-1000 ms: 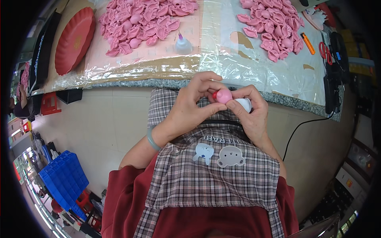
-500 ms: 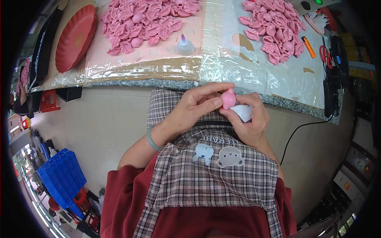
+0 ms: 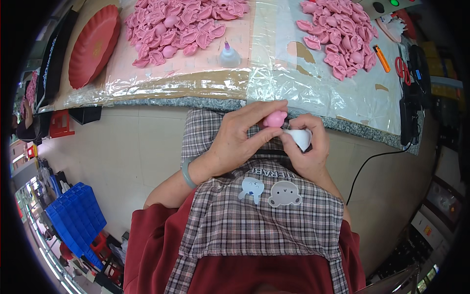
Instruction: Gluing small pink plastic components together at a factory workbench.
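Just off the table's near edge, my left hand [image 3: 234, 134] pinches a small glossy pink piece [image 3: 275, 119] with rounded knobs between thumb and fingers. My right hand [image 3: 312, 154] is curled round a folded white thing [image 3: 299, 137], perhaps cloth or tissue, beside the pink piece. What lies under its fingers is hidden. The two hands nearly meet, with my left thumb tip by the white thing. On the table, a large heap of pink molded pieces [image 3: 181, 29] lies beyond my left hand, and a smaller pink heap [image 3: 342, 36] sits to the right.
A small squeeze bottle with a thin purple-based tip [image 3: 229, 56] stands before the larger heap. At the left lies a red scalloped tray [image 3: 95, 46]. To the right are an orange cutter [image 3: 381, 59], red-handled scissors [image 3: 402, 71] and a black cable [image 3: 364, 164]. Blue crates [image 3: 76, 218] are lower left.
The pink piece has been turned in my left fingers and moved slightly left, away from the white thing. My right hand keeps hold of the white thing.
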`<state>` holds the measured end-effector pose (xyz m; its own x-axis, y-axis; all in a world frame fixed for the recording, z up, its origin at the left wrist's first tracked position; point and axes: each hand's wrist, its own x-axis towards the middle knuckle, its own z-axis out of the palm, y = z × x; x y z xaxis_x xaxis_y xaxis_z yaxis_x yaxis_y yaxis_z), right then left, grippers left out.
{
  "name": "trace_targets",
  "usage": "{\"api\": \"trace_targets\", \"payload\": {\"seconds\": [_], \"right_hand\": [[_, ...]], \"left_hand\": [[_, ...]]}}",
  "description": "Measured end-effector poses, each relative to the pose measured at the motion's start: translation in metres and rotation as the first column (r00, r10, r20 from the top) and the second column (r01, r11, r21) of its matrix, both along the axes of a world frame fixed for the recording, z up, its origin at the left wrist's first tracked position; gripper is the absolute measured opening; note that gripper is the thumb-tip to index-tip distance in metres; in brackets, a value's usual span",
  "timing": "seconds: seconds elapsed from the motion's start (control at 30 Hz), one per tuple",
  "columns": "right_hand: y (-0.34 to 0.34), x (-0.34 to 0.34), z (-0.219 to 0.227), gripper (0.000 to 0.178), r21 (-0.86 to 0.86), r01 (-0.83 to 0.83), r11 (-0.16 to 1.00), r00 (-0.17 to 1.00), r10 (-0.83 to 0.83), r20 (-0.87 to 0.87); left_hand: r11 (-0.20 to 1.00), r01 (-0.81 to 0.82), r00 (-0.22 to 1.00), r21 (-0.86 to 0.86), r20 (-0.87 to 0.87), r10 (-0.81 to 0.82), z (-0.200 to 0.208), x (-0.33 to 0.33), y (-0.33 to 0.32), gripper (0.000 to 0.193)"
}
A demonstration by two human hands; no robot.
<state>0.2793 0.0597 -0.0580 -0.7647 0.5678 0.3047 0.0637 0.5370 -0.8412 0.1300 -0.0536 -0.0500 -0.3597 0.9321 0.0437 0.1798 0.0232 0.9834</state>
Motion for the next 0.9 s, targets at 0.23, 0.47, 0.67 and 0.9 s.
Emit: {"api": "trace_targets", "payload": {"seconds": [0.23,0.47,0.67,0.9], "right_hand": [[0.01,-0.002,0.01,0.022,-0.211,-0.065,0.975,0.996,0.076,0.047],[0.006,-0.002,0.009,0.02,-0.112,-0.036,0.993,0.999,0.04,0.034],[0.0,-0.003,0.006,0.02,-0.087,0.008,0.996,0.999,-0.005,0.041],[-0.005,-0.004,0.0,0.017,-0.123,0.002,0.992,0.999,-0.008,-0.046]], "left_hand": [[0.999,-0.024,0.996,0.038,0.092,0.02,-0.005,0.002,-0.003,0.037],[0.997,0.01,0.974,0.07,0.225,-0.026,-0.007,0.005,-0.003,0.035],[0.996,-0.001,0.973,0.086,0.231,-0.019,-0.012,0.007,-0.003,0.032],[0.978,-0.052,0.995,0.201,-0.074,0.068,-0.009,0.009,0.0,0.025]]}}
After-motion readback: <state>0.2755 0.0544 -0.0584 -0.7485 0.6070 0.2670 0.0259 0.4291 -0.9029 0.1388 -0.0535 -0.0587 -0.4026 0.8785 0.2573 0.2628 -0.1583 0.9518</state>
